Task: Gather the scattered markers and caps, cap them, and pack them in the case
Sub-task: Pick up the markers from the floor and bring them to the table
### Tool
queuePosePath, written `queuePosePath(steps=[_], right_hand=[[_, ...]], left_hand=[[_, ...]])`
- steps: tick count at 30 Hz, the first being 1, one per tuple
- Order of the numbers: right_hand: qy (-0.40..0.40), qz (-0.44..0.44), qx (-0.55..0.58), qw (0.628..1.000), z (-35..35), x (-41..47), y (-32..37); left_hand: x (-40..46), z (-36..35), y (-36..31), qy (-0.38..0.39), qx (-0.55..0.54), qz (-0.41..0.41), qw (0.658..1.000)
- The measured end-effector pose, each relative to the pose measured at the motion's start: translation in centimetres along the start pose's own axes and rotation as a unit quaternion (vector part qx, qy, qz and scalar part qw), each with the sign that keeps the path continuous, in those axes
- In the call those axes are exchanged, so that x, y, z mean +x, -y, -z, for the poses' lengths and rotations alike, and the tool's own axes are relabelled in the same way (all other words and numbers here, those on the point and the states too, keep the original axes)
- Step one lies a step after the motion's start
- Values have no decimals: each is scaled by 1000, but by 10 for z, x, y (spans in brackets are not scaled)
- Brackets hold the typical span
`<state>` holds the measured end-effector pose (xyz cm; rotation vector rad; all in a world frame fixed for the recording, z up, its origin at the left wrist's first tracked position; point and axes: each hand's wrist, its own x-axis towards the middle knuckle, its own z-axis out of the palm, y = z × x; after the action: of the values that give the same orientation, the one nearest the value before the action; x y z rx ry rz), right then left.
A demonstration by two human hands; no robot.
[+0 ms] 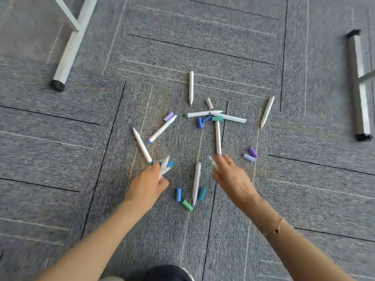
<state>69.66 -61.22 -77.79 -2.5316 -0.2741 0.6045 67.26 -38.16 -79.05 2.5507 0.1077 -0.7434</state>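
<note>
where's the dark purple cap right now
In the head view the dark purple cap lies on the carpet right of centre, touching a pale lilac cap, just right of the right hand.

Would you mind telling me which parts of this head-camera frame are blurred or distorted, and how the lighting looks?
Head view: motion blur smears the left hand and right hand and the markers in their grip; markers lying on the carpet stay fairly sharp; wide-angle distortion bends the carpet lines toward the edges; lighting is soft and even, without harsh shadows or glare.
</note>
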Motion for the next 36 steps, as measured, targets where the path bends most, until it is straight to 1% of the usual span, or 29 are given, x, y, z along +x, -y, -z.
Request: queuePosePath(steps=[2, 4, 7, 10, 12, 15, 18, 20, 21, 22, 23, 25, 26, 28, 30, 32, 34, 36], right_hand=[[70, 91, -72, 991, 2, 7, 5], [117, 169, -139, 969, 1, 15, 6], [165, 255, -221, 927, -6, 28, 1], [215, 298, -257, 894, -7, 35, 6], [214, 318, -266, 884, -9, 36, 7], [208, 325, -275, 881, -11, 35, 1], [138, 326, -255, 900, -8, 33, -8], [114, 272, -248, 923, -2, 34, -12], [82, 215, -227, 946, 2, 35, -14], [30, 159, -198, 967, 5, 36, -14], [-28, 100, -175, 979, 8, 38, -15], [-115, -3, -122, 986, 15, 46, -16], [-138, -53, -98, 984, 16, 51, -17], [-156, -140, -21, 978, 17, 65, -16], [-160, -183, 49, 969, 15, 78, -13], [-149, -204, 56, 966, 11, 86, -9], [-129, -221, 46, 966, 7, 91, -4], [-110, -234, 39, 965, 7, 93, -1]], left_hand=[[4, 13, 7, -47, -93, 32, 994], [12, 28, 14, -103, -155, 67, 980], [26, 45, 22, -170, -184, 110, 962], [43, 53, 26, -194, -178, 180, 948], [53, 57, 22, -198, -168, 230, 938], [62, 56, 11, -182, -200, 271, 924], [67, 49, 8, -156, -177, 267, 935], [69, 48, 8, -151, -157, 262, 940], [70, 49, 8, -146, -147, 262, 943], [71, 50, 10, -140, -138, 258, 946], [72, 51, 11, -141, -130, 251, 949], [74, 54, 15, -163, -116, 228, 953], [76, 56, 16, -174, -102, 208, 957], [83, 60, 14, -180, -72, 155, 969], [91, 65, 5, -164, -92, 109, 976], [99, 66, -6, -131, -107, 76, 983], [104, 62, -16, -106, -77, 57, 990], [107, 57, -22, -113, -46, 58, 991]])
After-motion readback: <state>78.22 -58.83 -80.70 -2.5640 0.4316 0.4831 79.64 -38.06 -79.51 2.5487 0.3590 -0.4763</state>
